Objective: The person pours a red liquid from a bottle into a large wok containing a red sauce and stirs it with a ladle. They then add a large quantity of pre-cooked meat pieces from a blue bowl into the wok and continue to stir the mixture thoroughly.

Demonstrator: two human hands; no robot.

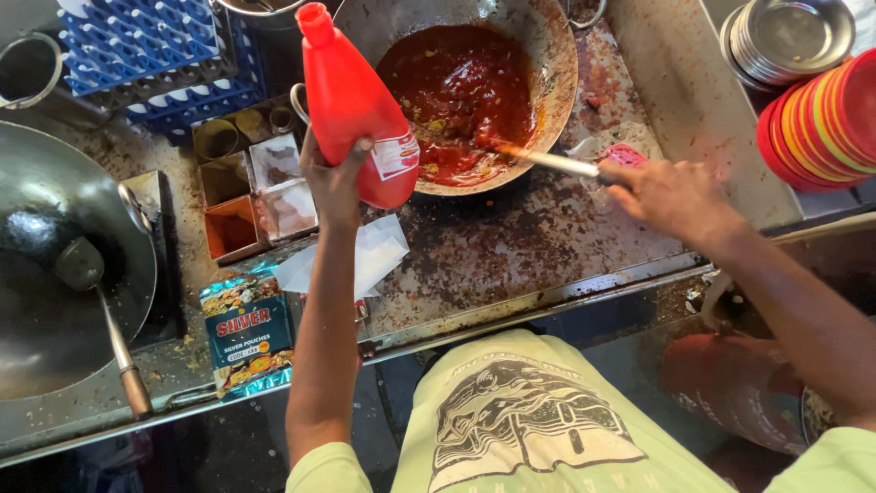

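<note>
My left hand grips a red plastic sauce bottle with a red cap, held upright just left of a wok. The wok holds thick red sauce with small bits in it. My right hand holds the handle of a metal spatula, whose blade dips into the sauce at the wok's near side. A pink object lies on the counter by my right hand's fingers.
A second dark wok with a ladle sits at left. Small spice tins, a blue crate, a pouch packet and white paper crowd the stained counter. Stacked red plates and steel plates stand at right.
</note>
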